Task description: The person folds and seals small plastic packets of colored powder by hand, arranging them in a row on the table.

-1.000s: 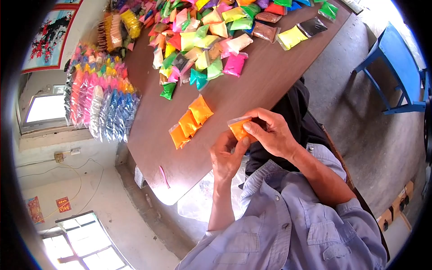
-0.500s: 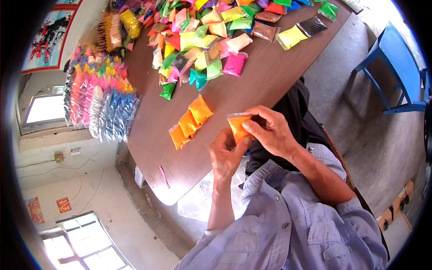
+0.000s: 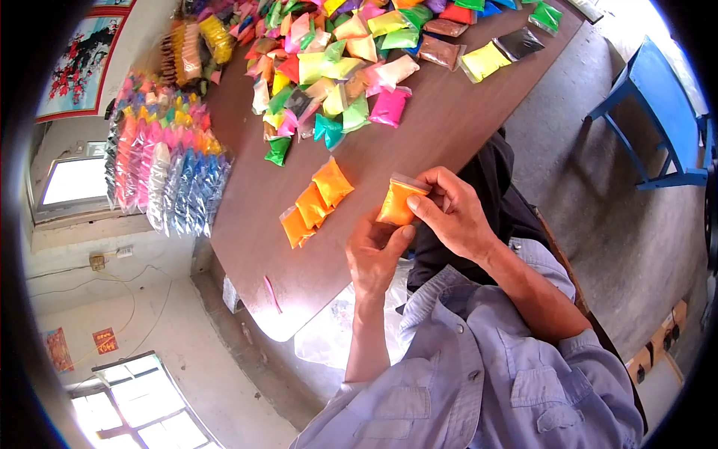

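While I steer from far off, my right grip (image 3: 458, 218) pinches one orange bag (image 3: 396, 202) by its side. My left grip (image 3: 374, 253) is at its bottom, partly hidden, so I can't tell its hold. I think I'm handling this bag; next calls for a soft pinch.

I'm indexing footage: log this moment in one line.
right hand: holding orange packet; left hand: at its lower end; table: overlapping orange packets

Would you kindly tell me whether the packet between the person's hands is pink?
No, the packet between the left hand and right hand is orange, like the short row of packets on the table.
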Demonstrator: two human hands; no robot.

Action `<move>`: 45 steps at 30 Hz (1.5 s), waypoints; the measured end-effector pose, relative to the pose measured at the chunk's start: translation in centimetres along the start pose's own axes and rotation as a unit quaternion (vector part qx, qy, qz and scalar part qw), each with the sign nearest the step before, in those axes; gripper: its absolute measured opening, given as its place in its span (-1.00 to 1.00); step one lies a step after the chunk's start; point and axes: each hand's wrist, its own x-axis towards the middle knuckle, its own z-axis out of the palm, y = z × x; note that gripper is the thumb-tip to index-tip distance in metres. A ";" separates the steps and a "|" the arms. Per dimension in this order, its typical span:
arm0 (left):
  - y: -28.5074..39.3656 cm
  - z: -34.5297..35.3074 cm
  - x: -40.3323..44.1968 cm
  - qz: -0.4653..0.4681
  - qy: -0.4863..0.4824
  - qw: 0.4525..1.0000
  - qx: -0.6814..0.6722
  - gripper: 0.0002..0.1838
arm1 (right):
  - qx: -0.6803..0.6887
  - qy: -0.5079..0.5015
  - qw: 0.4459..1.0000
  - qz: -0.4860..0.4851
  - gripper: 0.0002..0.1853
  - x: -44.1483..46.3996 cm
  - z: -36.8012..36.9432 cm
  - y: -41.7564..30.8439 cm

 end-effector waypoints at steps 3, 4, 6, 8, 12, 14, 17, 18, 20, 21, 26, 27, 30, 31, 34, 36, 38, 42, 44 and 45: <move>0.4 0.4 0.0 0.003 0.014 0.999 0.050 -0.61 | 0.019 0.000 1.000 0.004 -0.82 0.0 -0.1 0.7; 0.0 0.4 0.2 -0.002 0.027 0.997 0.069 -0.61 | 0.018 0.001 1.000 0.010 -0.82 0.0 0.0 0.4; -0.8 0.1 0.4 -0.006 0.040 0.995 0.087 -0.60 | 0.018 0.001 1.000 0.017 -0.82 -0.1 0.0 0.5; -1.4 -0.4 0.4 0.021 0.035 0.997 0.066 -0.71 | 0.006 -0.006 1.000 0.003 -0.81 -0.3 -0.1 1.1; -1.1 -0.6 0.3 0.001 0.029 0.998 0.048 -0.70 | 0.025 0.002 1.000 -0.017 -0.83 -0.2 0.3 0.4; -0.8 -0.4 0.3 0.010 0.027 0.998 0.054 -0.70 | 0.022 -0.024 0.999 0.008 -0.84 -0.2 -0.2 0.3; -0.6 -0.7 0.2 0.018 0.032 0.998 0.051 -0.68 | 0.015 -0.027 0.999 0.016 -0.86 -0.2 -0.3 0.0; -0.7 -0.6 0.2 0.018 0.033 0.998 0.051 -0.68 | 0.015 -0.027 0.999 0.016 -0.86 -0.2 -0.3 0.0; -1.1 -0.5 0.2 0.030 0.029 0.999 0.019 -0.66 | 0.012 -0.043 0.999 0.017 -0.82 -0.3 -0.4 0.0; -1.2 -0.5 0.2 0.030 0.029 0.999 0.019 -0.66 | 0.012 -0.043 0.999 0.018 -0.82 -0.3 -0.4 0.2; -1.8 -1.1 0.3 0.039 0.008 0.999 0.007 -0.65 | -0.048 -0.071 0.996 0.025 -0.82 -0.4 -0.6 -0.6; -1.6 -1.0 0.2 0.039 0.008 0.999 0.007 -0.65 | -0.048 -0.071 0.996 0.025 -0.82 -0.4 -0.6 -0.5; -0.8 -0.5 0.2 0.027 0.014 0.999 0.017 -0.64 | -0.037 -0.045 0.998 0.011 -0.82 -0.2 -0.5 0.2; -0.7 -0.3 0.2 0.033 0.017 0.999 0.006 -0.63 | -0.028 -0.047 0.998 0.011 -0.81 -0.2 -0.5 0.4; -1.1 -0.4 0.2 0.037 0.017 0.999 -0.015 -0.67 | -0.031 -0.052 0.998 0.010 -0.82 -0.3 -0.5 0.4; -1.2 -0.6 0.2 0.036 0.015 0.999 -0.025 -0.70 | -0.043 -0.055 0.998 0.010 -0.82 -0.3 -0.5 0.1; -1.2 -0.7 0.1 0.040 0.016 0.999 -0.005 -0.72 | -0.021 -0.068 0.997 0.009 -0.83 -0.5 -0.4 -0.1; -1.5 -0.6 0.0 0.075 0.013 0.997 0.004 -0.71 | -0.018 -0.063 0.998 0.025 -0.82 -0.4 -0.3 -0.5; -1.1 -0.7 0.0 0.063 0.006 0.998 0.005 -0.71 | -0.023 -0.057 0.998 0.020 -0.82 -0.3 -0.3 -0.5; -0.7 -0.4 0.0 0.063 0.006 0.998 0.005 -0.71 | -0.023 -0.058 0.998 0.020 -0.82 -0.3 -0.4 -0.5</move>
